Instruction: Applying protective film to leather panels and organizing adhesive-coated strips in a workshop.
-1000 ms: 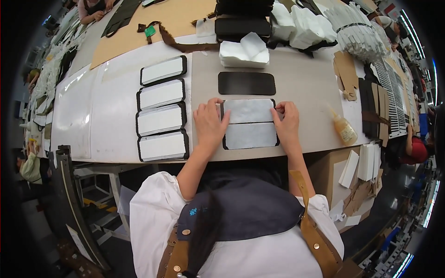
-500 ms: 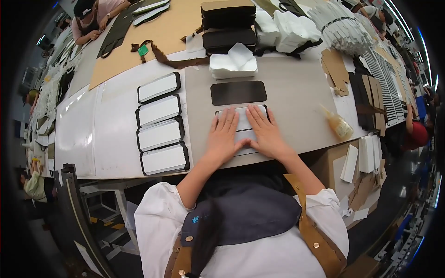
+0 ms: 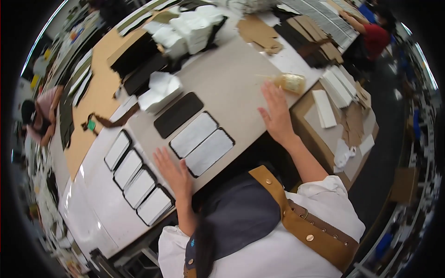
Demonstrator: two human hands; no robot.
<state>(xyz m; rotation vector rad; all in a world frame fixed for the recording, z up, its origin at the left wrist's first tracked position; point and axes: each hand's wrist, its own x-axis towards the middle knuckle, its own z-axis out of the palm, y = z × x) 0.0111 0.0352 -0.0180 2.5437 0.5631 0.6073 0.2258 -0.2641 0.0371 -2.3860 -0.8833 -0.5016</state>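
My left hand [image 3: 172, 172] is open, fingers spread, low over the table between a group of white panels and a pair of black-edged panels. That pair, an upper white panel [image 3: 193, 134] and a lower white panel [image 3: 211, 153], lies side by side on the grey board. Beyond them rests a dark rounded panel [image 3: 179, 115], face bare. My right hand [image 3: 277, 113] is open and empty, fingers stretched toward a squeeze bottle [image 3: 293, 83] of yellowish liquid with a thin nozzle. Whether the fingertips touch the bottle I cannot tell.
Several white black-edged panels [image 3: 141, 186] lie in a row at the left. A folded white stack [image 3: 161, 92] and dark stacks [image 3: 134, 51] stand farther back. A carton [image 3: 306, 109] with white strips and brown scraps adjoins the right edge. Other people work nearby.
The view has swung to the right. My hands have lifted off the white panels and parted: the right has moved over to the bottle, the left toward the row of panels.
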